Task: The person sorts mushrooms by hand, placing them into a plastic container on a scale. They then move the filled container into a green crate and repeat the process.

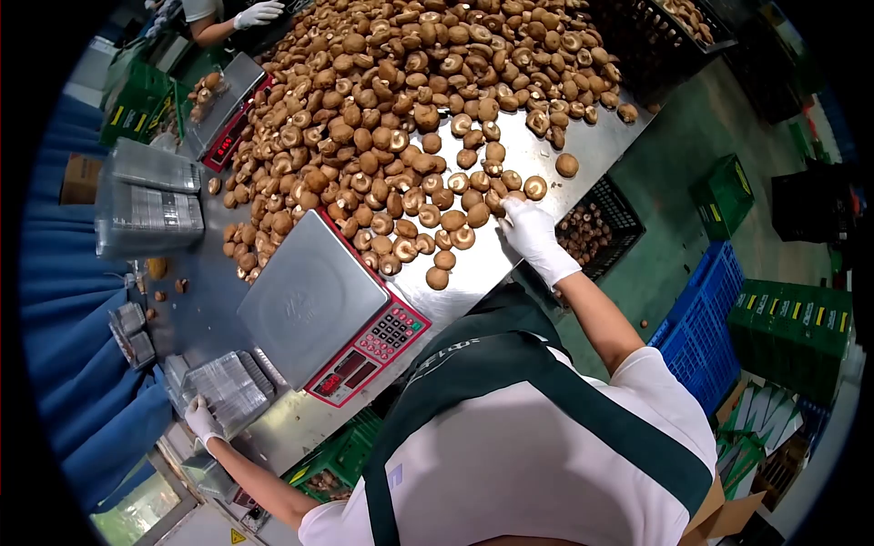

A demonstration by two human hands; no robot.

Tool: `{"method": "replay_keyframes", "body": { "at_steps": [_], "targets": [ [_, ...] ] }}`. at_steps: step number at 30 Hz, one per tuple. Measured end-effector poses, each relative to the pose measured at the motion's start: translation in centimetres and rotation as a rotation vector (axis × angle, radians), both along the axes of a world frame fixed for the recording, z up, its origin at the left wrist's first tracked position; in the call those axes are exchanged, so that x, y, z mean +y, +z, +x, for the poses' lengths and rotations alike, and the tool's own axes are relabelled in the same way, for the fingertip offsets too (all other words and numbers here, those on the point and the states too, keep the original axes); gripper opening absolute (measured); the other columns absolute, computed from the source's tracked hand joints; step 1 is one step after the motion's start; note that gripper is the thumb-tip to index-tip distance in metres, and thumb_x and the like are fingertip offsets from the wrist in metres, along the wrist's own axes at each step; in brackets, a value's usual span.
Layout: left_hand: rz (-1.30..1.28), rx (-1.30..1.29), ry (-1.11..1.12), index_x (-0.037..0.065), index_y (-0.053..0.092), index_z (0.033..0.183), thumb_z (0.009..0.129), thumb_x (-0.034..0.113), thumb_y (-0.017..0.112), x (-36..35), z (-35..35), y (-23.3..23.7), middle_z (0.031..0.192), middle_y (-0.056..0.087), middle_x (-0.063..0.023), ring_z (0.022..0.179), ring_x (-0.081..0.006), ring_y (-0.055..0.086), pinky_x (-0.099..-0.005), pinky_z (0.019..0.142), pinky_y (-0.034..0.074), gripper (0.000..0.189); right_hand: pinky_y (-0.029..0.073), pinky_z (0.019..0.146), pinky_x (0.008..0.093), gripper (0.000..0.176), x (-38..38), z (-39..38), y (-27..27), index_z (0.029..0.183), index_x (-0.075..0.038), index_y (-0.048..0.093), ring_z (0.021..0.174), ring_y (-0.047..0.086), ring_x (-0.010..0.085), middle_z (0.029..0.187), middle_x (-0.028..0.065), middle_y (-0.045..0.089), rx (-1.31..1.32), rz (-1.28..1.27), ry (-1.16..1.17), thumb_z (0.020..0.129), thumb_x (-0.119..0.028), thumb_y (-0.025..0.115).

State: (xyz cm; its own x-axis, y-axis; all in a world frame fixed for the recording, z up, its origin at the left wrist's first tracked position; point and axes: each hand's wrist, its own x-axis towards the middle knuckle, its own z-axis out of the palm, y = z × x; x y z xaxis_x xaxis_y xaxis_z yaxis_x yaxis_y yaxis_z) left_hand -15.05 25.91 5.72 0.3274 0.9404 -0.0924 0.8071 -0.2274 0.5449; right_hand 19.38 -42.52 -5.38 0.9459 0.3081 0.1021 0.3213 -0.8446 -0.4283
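My right hand [533, 238], in a white glove, reaches to the near edge of a large heap of brown shiitake mushrooms [391, 82]. Its fingers are curled on a mushroom [515, 196], which they partly hide. Far to the left, my gloved left hand [204, 420] is at the corner of a stack of clear plastic trays [228, 391], its fingers closed on the edge of a tray. Between my hands a red-framed scale [314, 296] stands on the metal table [423, 314], its pan bare and its red display lit.
More clear trays [150, 214] are piled at the left. A second scale [223, 114] and a co-worker's gloved hand [259, 15] are across the table. Mushroom-filled black crate [628, 218] stands below the right edge; blue crates [696, 328] and green crates [792, 332] stand farther right.
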Motion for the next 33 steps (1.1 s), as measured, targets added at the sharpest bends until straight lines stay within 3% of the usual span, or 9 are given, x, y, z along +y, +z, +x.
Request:
{"method": "replay_keyframes", "body": {
  "at_steps": [7, 11, 13, 14, 17, 23, 26, 29, 33],
  "targets": [
    [0.085, 0.199, 0.303, 0.002, 0.067, 0.094, 0.092, 0.025, 0.050, -1.1, 1.8, 0.6, 0.073, 0.064, -0.0087, 0.057, -0.0188, 0.060, -0.0309, 0.050, 0.046, 0.030, 0.051, 0.068, 0.0369, 0.031, -0.2, 2.5, -2.0, 0.105, -0.006, 0.061, 0.078, 0.063, 0.0244, 0.086, 0.0114, 0.064, 0.026, -0.045, 0.026, 0.077, -0.018, 0.065],
    [0.160, 0.369, 0.347, 0.004, 0.066, 0.093, 0.092, 0.028, 0.046, 4.8, -1.6, -1.6, 0.075, 0.065, -0.0123, 0.064, -0.0264, 0.063, -0.0368, 0.055, 0.049, 0.031, 0.050, 0.066, 0.0260, 0.038, -1.4, 3.6, 1.0, 0.113, 0.004, 0.056, 0.078, 0.061, 0.0146, 0.093, 0.0087, 0.065, 0.782, 1.007, -0.328, 0.080, -0.011, 0.066],
    [0.842, 0.673, 0.308, 0.004, 0.064, 0.095, 0.093, 0.027, 0.045, 2.1, -0.6, 2.1, 0.081, 0.066, -0.0141, 0.071, -0.0311, 0.064, -0.0396, 0.063, 0.050, 0.030, 0.051, 0.069, 0.0272, 0.037, -3.3, 4.5, -0.8, 0.113, 0.004, 0.056, 0.078, 0.062, 0.0172, 0.097, 0.0111, 0.064, 0.847, 1.398, -0.268, 0.082, -0.015, 0.062],
    [0.844, 0.673, 0.308, 0.004, 0.064, 0.095, 0.093, 0.027, 0.045, 0.2, 0.4, 4.2, 0.081, 0.066, -0.0141, 0.071, -0.0311, 0.064, -0.0396, 0.063, 0.050, 0.030, 0.050, 0.075, 0.0295, 0.036, -4.4, 5.0, -1.5, 0.115, 0.002, 0.055, 0.085, 0.061, 0.0183, 0.104, 0.0118, 0.062, 0.924, 1.635, -0.165, 0.084, -0.015, 0.057],
    [1.174, 0.147, 0.233, 0.005, 0.065, 0.099, 0.093, 0.024, 0.046, -6.7, 3.6, 9.0, 0.088, 0.067, -0.0128, 0.078, -0.0318, 0.064, -0.0384, 0.069, 0.051, 0.027, 0.044, 0.086, 0.0412, 0.047, -6.0, 6.0, -1.5, 0.125, 0.000, 0.045, 0.107, 0.053, 0.0251, 0.119, 0.0157, 0.055, 1.216, 2.063, 0.022, 0.084, -0.022, 0.046],
    [0.931, -0.072, -0.559, 0.006, 0.062, 0.107, 0.084, 0.004, 0.057, -22.2, 11.1, 3.6, 0.101, 0.065, -0.0094, 0.088, -0.0255, 0.063, -0.0329, 0.076, 0.051, 0.023, 0.046, 0.076, 0.0341, 0.039, -5.5, 8.2, 0.0, 0.114, -0.001, 0.054, 0.093, 0.058, 0.0189, 0.108, 0.0124, 0.059, 1.193, 1.873, -0.221, 0.088, -0.029, 0.046],
    [0.612, 0.088, -0.866, 0.006, 0.061, 0.108, 0.077, -0.004, 0.056, -27.4, 11.6, -1.9, 0.100, 0.065, -0.0094, 0.090, -0.0254, 0.063, -0.0342, 0.079, 0.051, 0.033, 0.045, 0.056, 0.0225, 0.023, -3.4, 8.4, 2.5, 0.091, 0.000, 0.065, 0.061, 0.056, 0.0100, 0.074, 0.0025, 0.060, 0.958, 1.182, -0.098, 0.083, -0.022, 0.061],
    [0.448, 0.145, -0.806, 0.008, 0.061, 0.105, 0.077, 0.001, 0.063, -32.6, 11.7, -3.4, 0.099, 0.064, -0.0108, 0.091, -0.0286, 0.062, -0.0347, 0.079, 0.050, 0.029, 0.051, 0.066, 0.0329, 0.031, -1.7, 8.4, 4.0, 0.100, -0.009, 0.066, 0.069, 0.064, 0.0245, 0.085, 0.0114, 0.067, 0.628, 0.358, 0.291, 0.070, -0.009, 0.059],
    [0.566, 0.046, -0.761, 0.007, 0.062, 0.103, 0.077, 0.005, 0.067, -37.1, 14.5, -0.6, 0.100, 0.064, -0.0108, 0.092, -0.0292, 0.062, -0.0351, 0.080, 0.050, 0.027, 0.050, 0.072, 0.0394, 0.031, -0.2, 8.9, 1.1, 0.104, -0.011, 0.065, 0.087, 0.061, 0.0308, 0.095, 0.0119, 0.063, 0.149, 0.095, 0.518, 0.075, -0.008, 0.055]
  ]
}}
